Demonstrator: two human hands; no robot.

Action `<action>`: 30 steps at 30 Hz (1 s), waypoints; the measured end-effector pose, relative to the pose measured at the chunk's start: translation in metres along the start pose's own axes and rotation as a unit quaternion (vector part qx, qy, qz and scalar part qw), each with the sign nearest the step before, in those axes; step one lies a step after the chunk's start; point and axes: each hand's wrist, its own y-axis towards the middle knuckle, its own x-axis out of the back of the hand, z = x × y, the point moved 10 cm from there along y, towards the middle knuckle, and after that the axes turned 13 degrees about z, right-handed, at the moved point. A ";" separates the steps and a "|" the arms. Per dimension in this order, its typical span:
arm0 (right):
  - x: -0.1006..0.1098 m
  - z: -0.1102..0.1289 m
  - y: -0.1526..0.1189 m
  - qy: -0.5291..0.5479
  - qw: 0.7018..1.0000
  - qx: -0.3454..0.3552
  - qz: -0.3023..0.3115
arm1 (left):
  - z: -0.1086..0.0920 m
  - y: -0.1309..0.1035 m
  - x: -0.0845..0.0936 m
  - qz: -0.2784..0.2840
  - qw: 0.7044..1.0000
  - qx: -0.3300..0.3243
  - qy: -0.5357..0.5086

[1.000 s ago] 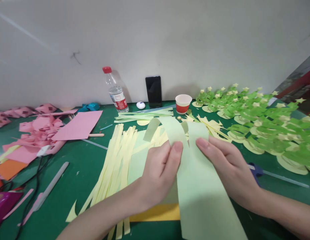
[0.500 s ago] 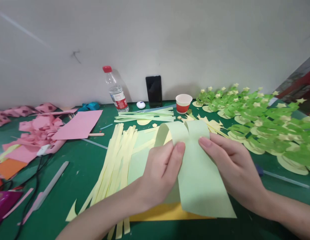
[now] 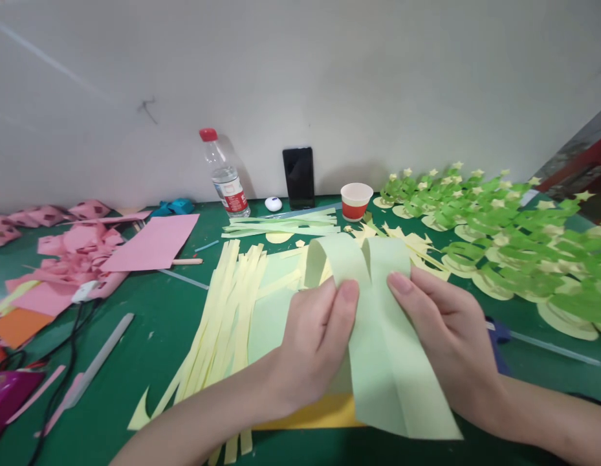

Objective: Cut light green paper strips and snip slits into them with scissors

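Note:
A pale green sheet of paper (image 3: 388, 362) is held up in front of me, its top curled over and a split running down from the upper edge. My left hand (image 3: 314, 343) pinches the part left of the split between thumb and fingers. On the other side of it, my right hand (image 3: 450, 327) grips the right part the same way. Just left of my left hand lie long pale yellow paper strips (image 3: 217, 317), partly over more light green paper (image 3: 270, 323). Beneath the held sheet a yellow-orange sheet (image 3: 324, 414) shows.
Along the wall stand a water bottle (image 3: 229, 188), a phone (image 3: 299, 178) and a paper cup (image 3: 356, 202). Green paper trees with stars (image 3: 499, 226) crowd the right side. Pink paper pieces (image 3: 81, 252), a glue stick (image 3: 101, 359) and a black cable (image 3: 70, 362) lie left.
The split in the green sheet has grown longer, running further down. My right hand has shifted slightly right and down, and a blue tool behind it shows more.

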 end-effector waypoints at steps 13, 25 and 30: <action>0.000 0.010 0.005 -0.001 0.998 0.029 0.054 | -0.016 0.002 0.007 0.004 0.998 -0.063 0.019; -0.004 0.009 0.005 0.040 0.997 0.015 0.056 | -0.006 -0.002 0.013 -0.040 0.999 -0.030 0.002; -0.006 0.007 0.009 0.003 0.996 -0.002 0.092 | -0.011 0.001 0.014 -0.017 0.999 -0.043 -0.020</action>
